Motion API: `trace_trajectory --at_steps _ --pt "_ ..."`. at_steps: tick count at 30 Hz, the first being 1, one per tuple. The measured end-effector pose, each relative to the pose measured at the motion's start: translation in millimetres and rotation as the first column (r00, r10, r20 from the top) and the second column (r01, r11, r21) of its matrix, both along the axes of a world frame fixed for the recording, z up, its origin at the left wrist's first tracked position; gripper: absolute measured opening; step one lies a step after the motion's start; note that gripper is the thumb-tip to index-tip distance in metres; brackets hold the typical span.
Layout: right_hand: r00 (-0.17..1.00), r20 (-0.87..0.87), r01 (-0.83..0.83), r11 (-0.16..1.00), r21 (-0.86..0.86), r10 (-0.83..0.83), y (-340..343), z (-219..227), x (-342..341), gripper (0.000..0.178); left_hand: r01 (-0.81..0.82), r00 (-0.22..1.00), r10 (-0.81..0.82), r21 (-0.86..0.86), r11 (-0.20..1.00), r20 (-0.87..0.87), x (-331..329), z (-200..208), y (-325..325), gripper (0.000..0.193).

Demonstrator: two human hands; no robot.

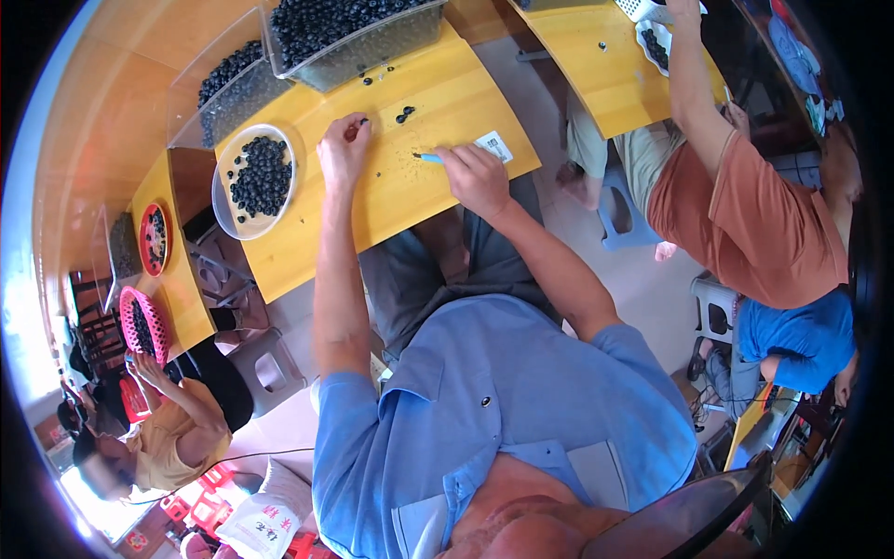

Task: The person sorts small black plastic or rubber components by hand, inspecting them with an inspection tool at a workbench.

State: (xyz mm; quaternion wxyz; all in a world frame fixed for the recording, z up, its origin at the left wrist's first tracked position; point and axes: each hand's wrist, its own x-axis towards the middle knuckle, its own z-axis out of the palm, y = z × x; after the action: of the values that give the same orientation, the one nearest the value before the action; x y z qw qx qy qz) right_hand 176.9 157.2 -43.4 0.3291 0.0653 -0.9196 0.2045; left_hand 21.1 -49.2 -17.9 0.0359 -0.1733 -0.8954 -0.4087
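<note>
My left hand [341,156] is closed in a pinch above the yellow table, with a small dark round piece [364,122] at its fingertips. I cannot tell whether these pieces are beads, nuts or berries. In my right hand [477,181] is a small tool with a light blue handle [431,158], its tip pointing left toward dark crumbs on the wood. What kind of tool it is stays too small to tell. Several loose dark pieces [404,115] lie between and beyond the hands. To the left, a round clear bowl [223,220] holds many more.
Two clear bins [363,58] heaped with dark pieces stand along the table's [466,84] far edge. A white printed card [494,146] lies right of my right hand. Co-workers sit left and right; one in a brown shirt [759,224] reaches over another yellow table [596,84].
</note>
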Motion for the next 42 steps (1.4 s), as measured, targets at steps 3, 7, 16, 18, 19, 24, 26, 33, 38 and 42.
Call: trace_trajectory --at_steps 3,7,16,18,19,24,26,33,38,42 --pt "1.000 0.000 -0.020 1.000 -0.024 0.020 0 0 -1 0.027 -0.149 0.978 0.074 0.406 0.901 0.193 27 -18 -5 0.020" --pt "1.000 -0.014 -0.015 1.000 -0.020 0.014 1 -2 -1 0.027 -0.121 0.977 0.038 0.400 0.908 0.211 67 -28 8 0.021" --pt "0.997 -0.058 -0.048 0.999 0.024 0.049 0 -1 -1 0.024 -0.076 0.960 -0.074 0.506 0.859 0.270 88 -36 25 0.035" --pt "0.997 -0.054 -0.052 0.998 0.033 0.054 0 0 0 0.024 -0.067 0.957 -0.091 0.515 0.855 0.275 88 -35 25 0.038" --pt "0.997 -0.054 -0.055 0.998 0.044 0.057 0 0 0 0.024 -0.064 0.957 -0.098 0.526 0.848 0.274 89 -35 25 0.038" --pt "0.996 -0.060 -0.064 0.995 0.077 0.068 -1 1 0 0.023 -0.063 0.962 -0.095 0.544 0.837 0.257 90 -35 25 0.038" --pt "0.997 -0.051 -0.053 0.995 0.081 0.058 -1 1 1 0.023 -0.054 0.961 -0.095 0.516 0.855 0.258 91 -33 26 0.038" --pt "0.999 -0.026 -0.044 0.995 0.085 0.046 -1 2 0 0.024 -0.049 0.958 -0.108 0.527 0.848 0.264 91 -34 25 0.038" --pt "0.999 -0.028 -0.034 0.998 0.044 0.035 -2 -1 -2 0.025 -0.076 0.920 -0.235 0.729 0.680 0.315 87 -40 16 0.048" --pt "0.998 -0.050 -0.041 0.998 0.054 0.043 -1 -1 -1 0.026 -0.106 0.911 -0.192 0.657 0.746 0.364 89 -28 20 0.051"
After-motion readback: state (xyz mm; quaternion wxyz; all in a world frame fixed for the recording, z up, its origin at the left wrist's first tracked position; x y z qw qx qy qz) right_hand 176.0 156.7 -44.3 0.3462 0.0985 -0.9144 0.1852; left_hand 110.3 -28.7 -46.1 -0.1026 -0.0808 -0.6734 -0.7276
